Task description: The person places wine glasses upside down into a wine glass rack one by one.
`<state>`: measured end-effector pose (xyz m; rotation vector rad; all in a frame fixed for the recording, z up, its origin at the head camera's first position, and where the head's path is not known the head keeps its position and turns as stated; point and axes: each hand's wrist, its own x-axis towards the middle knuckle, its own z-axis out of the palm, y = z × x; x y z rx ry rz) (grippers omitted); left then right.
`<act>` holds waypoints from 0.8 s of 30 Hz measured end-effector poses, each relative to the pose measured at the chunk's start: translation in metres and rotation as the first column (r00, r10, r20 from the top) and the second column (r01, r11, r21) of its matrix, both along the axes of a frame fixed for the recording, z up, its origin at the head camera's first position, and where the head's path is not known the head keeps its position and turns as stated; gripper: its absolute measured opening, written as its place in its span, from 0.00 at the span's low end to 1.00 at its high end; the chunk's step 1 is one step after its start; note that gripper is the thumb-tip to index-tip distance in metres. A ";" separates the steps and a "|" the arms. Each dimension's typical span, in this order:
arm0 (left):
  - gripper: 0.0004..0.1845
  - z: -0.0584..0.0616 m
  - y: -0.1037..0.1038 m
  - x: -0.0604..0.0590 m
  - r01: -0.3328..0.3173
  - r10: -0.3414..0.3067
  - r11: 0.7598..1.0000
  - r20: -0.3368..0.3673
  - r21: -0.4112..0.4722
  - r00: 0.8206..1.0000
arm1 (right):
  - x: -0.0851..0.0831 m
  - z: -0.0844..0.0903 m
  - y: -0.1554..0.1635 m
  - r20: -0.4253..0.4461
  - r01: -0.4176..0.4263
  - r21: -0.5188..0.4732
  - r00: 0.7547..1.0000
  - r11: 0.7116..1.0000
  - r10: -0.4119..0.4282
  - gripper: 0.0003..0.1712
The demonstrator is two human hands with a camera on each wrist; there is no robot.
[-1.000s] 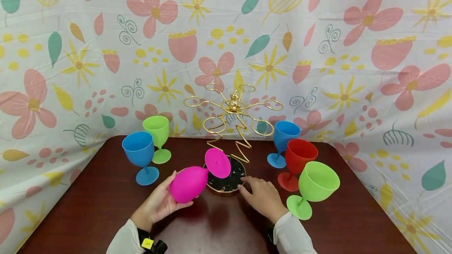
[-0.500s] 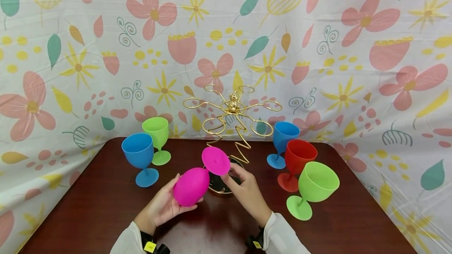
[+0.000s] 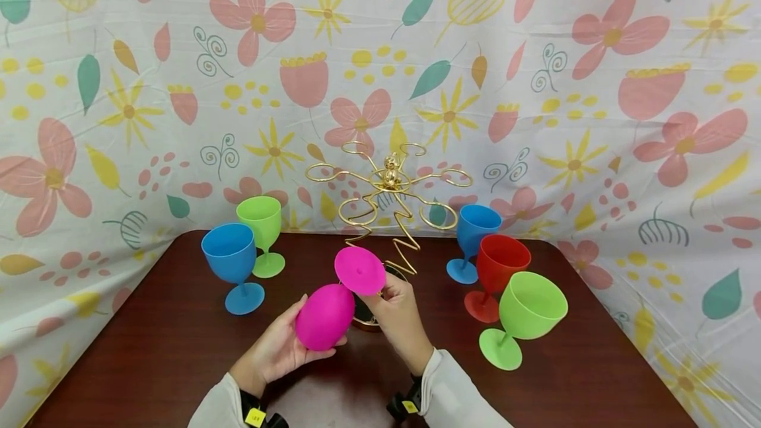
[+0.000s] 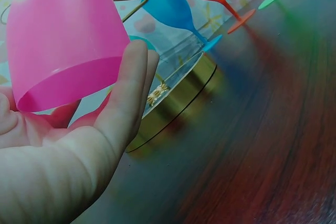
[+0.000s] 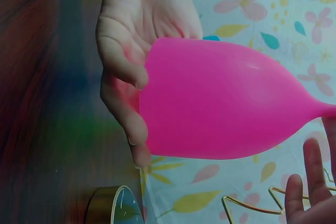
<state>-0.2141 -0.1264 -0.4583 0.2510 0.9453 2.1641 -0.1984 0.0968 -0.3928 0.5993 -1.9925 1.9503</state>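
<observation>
A person's left hand [image 3: 279, 347] cradles the bowl of a pink goblet [image 3: 326, 316], fingers curled round it, holding it tipped above a dark wooden table [image 3: 148, 342] with its round foot raised toward a gold wire rack [image 3: 389, 203]. The right hand [image 3: 399, 312] meets the goblet at its stem, just under the foot — from the head camera the fingers appear to pinch there, though the grip itself is hidden behind the foot.

The left wrist camera shows what the head view cannot: the goblet's open rim [image 4: 68, 85] resting against the palm, the thumb [image 4: 123, 98] laid along its side, and the rack's gold-edged round base [image 4: 178, 95] just behind it.

The right wrist camera looks across the goblet's side [image 5: 220, 100] to the left hand's fingers [image 5: 123, 66] wrapped on the rim end, with the right fingertips [image 5: 310, 177] upright near the stem — contact there is out of frame.

Only the head view takes in the rest: a blue goblet [image 3: 232, 266] and a green goblet [image 3: 261, 233] standing left of the rack, and a second blue goblet [image 3: 472, 240], a red goblet [image 3: 496, 273] and a second green goblet [image 3: 523, 316] to the right, before a flowered cloth [image 3: 535, 84].
</observation>
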 end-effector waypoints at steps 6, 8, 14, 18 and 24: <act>0.27 -0.001 0.003 0.000 0.013 -0.013 1.000 -0.002 0.017 1.000 | -0.001 0.003 0.000 -0.016 0.031 0.015 0.999 0.999 -0.030 0.14; 0.28 -0.001 0.004 0.000 0.002 -0.002 1.000 -0.012 0.005 1.000 | 0.000 0.005 0.000 -0.001 0.029 0.007 1.000 1.000 -0.029 0.14; 0.36 0.009 0.006 -0.001 -0.167 0.106 0.952 -0.235 -0.256 0.966 | 0.003 0.014 0.000 0.021 0.030 0.016 0.999 0.999 -0.030 0.13; 0.36 0.026 0.008 0.002 -0.375 0.147 0.806 -0.457 -0.459 0.877 | 0.003 0.014 0.001 0.018 0.032 0.042 0.999 0.999 -0.032 0.12; 0.25 0.048 0.013 0.008 -0.598 0.198 0.703 -0.701 -0.386 0.685 | 0.001 0.009 0.001 -0.020 0.019 0.052 1.000 0.998 -0.018 0.14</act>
